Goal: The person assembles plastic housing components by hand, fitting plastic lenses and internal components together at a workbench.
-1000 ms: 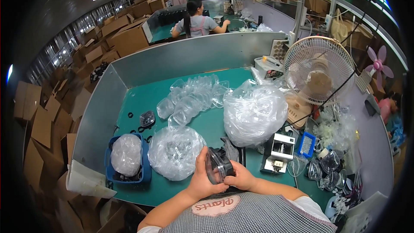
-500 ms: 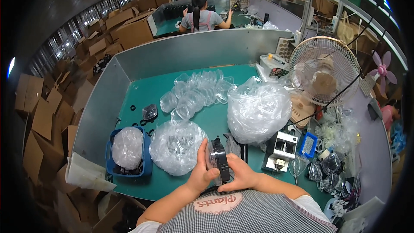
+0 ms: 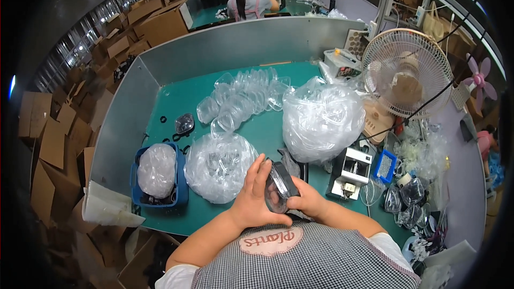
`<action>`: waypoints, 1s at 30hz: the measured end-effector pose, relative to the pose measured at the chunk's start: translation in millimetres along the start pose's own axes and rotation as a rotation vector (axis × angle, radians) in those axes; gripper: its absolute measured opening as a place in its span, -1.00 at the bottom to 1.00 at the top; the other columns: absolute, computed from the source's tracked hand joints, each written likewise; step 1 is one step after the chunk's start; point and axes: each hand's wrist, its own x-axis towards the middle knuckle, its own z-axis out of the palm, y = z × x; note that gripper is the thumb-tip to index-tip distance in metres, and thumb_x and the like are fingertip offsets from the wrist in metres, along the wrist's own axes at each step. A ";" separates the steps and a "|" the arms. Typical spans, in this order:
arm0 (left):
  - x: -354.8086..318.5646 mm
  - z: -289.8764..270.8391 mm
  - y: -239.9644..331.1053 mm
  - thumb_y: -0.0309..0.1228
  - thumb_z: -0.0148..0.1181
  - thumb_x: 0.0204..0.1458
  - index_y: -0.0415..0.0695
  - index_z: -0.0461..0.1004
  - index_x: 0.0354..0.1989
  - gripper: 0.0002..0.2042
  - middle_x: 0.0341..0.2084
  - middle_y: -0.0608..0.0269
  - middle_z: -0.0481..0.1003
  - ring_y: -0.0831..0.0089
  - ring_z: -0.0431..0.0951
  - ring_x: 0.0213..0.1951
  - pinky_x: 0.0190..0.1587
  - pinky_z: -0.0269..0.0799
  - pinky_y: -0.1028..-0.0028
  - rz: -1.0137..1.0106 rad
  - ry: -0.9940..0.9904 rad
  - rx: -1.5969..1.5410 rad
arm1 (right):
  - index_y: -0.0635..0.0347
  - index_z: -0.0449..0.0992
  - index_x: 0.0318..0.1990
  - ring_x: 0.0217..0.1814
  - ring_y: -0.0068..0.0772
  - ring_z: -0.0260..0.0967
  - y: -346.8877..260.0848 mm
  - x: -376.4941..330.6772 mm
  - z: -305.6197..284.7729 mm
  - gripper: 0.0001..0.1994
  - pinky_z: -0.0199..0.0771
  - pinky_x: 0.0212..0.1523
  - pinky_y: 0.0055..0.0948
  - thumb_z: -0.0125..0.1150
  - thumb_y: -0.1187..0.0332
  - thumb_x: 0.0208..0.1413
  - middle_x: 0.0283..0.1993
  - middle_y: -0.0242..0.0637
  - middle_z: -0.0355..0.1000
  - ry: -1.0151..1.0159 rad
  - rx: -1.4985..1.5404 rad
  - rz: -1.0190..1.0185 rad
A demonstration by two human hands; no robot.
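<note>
Close to my apron, both hands hold a rounded clear plastic case with a black rim (image 3: 282,181). My left hand (image 3: 250,197) cups its left side, fingers pointing up and thumb along the bottom. My right hand (image 3: 308,201) grips the black rim from the right, and its fingers show through the clear part. A puffed clear plastic bag (image 3: 220,168) lies just beyond my left hand. Behind it, rows of clear plastic shells (image 3: 249,96) stand nested on the green table (image 3: 184,92). A similar dark-rimmed case (image 3: 184,123) rests at the left beside small black rings.
A blue bin (image 3: 134,182) with a filled bag stands left. On the right are a large clear bag (image 3: 324,120), a small white-and-black machine (image 3: 350,174), a blue tray (image 3: 385,166), a fan (image 3: 407,72) and several cases (image 3: 411,198). Grey panels (image 3: 241,40) edge the table; a person (image 3: 249,0) sits beyond.
The case has turned from nearly edge-on so its clear side shows more, and my fingers have shifted around it. The whole view has tipped slightly downward.
</note>
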 end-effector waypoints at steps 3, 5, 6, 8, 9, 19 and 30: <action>7.1 1.7 6.9 -0.08 0.59 -0.56 -0.16 -0.10 0.37 0.24 0.24 -0.21 0.00 -0.18 0.11 0.26 0.24 0.19 0.03 -0.132 0.008 0.003 | 0.31 0.20 0.23 0.09 -0.50 0.31 8.0 4.4 -13.6 -0.19 0.35 0.11 -0.43 0.44 0.04 -0.09 0.08 -0.33 0.34 -0.065 0.044 0.001; 8.4 2.7 1.7 -0.07 0.59 -0.57 -0.17 -0.04 0.35 0.22 0.24 -0.22 0.00 -0.17 0.11 0.26 0.24 0.19 0.05 -0.089 0.042 -0.023 | 0.31 0.20 0.23 0.10 -0.50 0.30 -2.2 6.7 -9.5 -0.17 0.35 0.12 -0.43 0.44 -0.01 -0.11 0.09 -0.32 0.34 -0.069 0.083 0.003; 6.9 0.9 3.2 -0.06 0.60 -0.58 -0.17 -0.03 0.35 0.22 0.23 -0.22 0.01 -0.17 0.12 0.25 0.24 0.19 0.05 -0.070 0.055 -0.042 | 0.31 0.20 0.22 0.10 -0.49 0.30 -5.8 4.5 -6.1 -0.15 0.35 0.12 -0.43 0.44 -0.03 -0.12 0.09 -0.31 0.34 -0.074 0.090 0.008; 7.7 -0.1 3.8 -0.03 0.61 -0.60 -0.16 0.00 0.34 0.22 0.23 -0.23 0.02 -0.16 0.12 0.24 0.22 0.19 0.04 -0.021 0.076 -0.013 | 0.33 0.21 0.22 0.11 -0.47 0.31 -12.2 1.3 -1.5 -0.13 0.34 0.14 -0.42 0.45 -0.05 -0.14 0.09 -0.28 0.34 -0.067 0.120 0.035; 7.7 1.5 3.9 -0.02 0.61 -0.62 -0.16 0.00 0.33 0.23 0.22 -0.23 0.03 -0.16 0.13 0.23 0.21 0.19 0.04 -0.035 0.094 -0.014 | 0.33 0.21 0.21 0.11 -0.46 0.31 -13.6 1.6 -1.9 -0.13 0.34 0.14 -0.42 0.46 -0.05 -0.15 0.09 -0.27 0.34 -0.063 0.138 0.050; -1.0 16.3 -2.8 -0.05 0.63 -0.65 -0.14 0.02 0.32 0.23 0.20 -0.15 0.07 -0.10 0.04 0.26 0.22 0.16 0.01 -0.070 0.122 -0.078 | 0.37 0.20 0.22 0.11 -0.44 0.32 -8.6 0.7 -2.2 -0.11 0.33 0.14 -0.43 0.39 -0.10 -0.15 0.10 -0.22 0.34 -0.018 0.179 0.075; 16.2 15.4 -7.6 -0.09 0.63 -0.66 -0.10 0.02 0.33 0.22 0.20 -0.12 0.07 -0.10 0.13 0.23 0.23 0.20 0.08 -0.170 0.064 -0.039 | 0.37 0.22 0.20 0.05 -0.51 0.34 -3.0 11.3 -24.6 -0.12 0.36 0.08 -0.49 0.30 -0.20 -0.08 -0.01 -0.30 0.39 -0.052 0.062 0.041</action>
